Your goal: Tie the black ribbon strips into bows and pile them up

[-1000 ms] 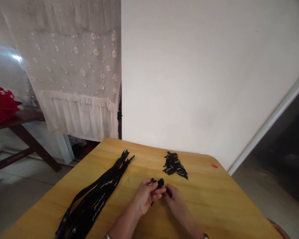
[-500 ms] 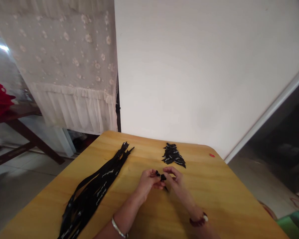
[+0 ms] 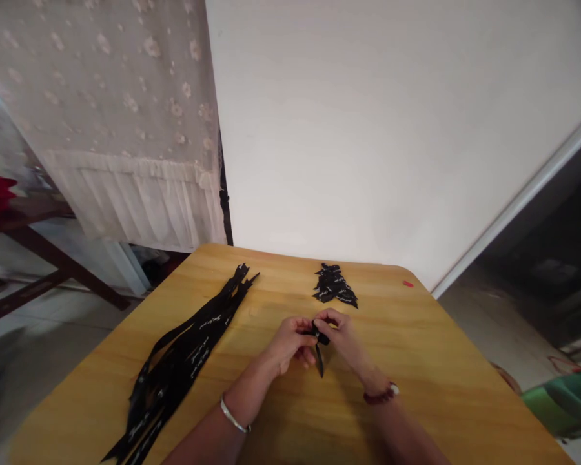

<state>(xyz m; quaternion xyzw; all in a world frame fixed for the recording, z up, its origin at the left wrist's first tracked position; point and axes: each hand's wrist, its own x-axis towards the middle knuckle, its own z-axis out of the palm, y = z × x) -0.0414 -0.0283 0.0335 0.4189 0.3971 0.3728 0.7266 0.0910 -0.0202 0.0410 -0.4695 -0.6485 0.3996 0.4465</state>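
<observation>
Between my two hands is a short black ribbon (image 3: 319, 361), folded or looped at the top, with one pointed tail hanging down. My left hand (image 3: 291, 342) pinches it from the left, thumb and fingers closed on the looped part. From the right, my right hand (image 3: 336, 329) grips the same loop with thumb and forefinger. Just beyond the hands lies a pile of black ribbon bows (image 3: 335, 284) with white lettering. Long black ribbons (image 3: 188, 355) with white script stretch along the table's left side. Fingers hide part of the held ribbon.
The wooden table (image 3: 416, 361) has rounded corners and meets a white wall (image 3: 368, 129) at its far edge. A small red object (image 3: 407, 284) lies near the far right corner. A lace curtain (image 3: 126, 129) hangs behind on the left.
My right hand has closed in on the ribbon and now grips its loop beside my left hand. The tail hangs more plainly below. The view has shifted slightly.
</observation>
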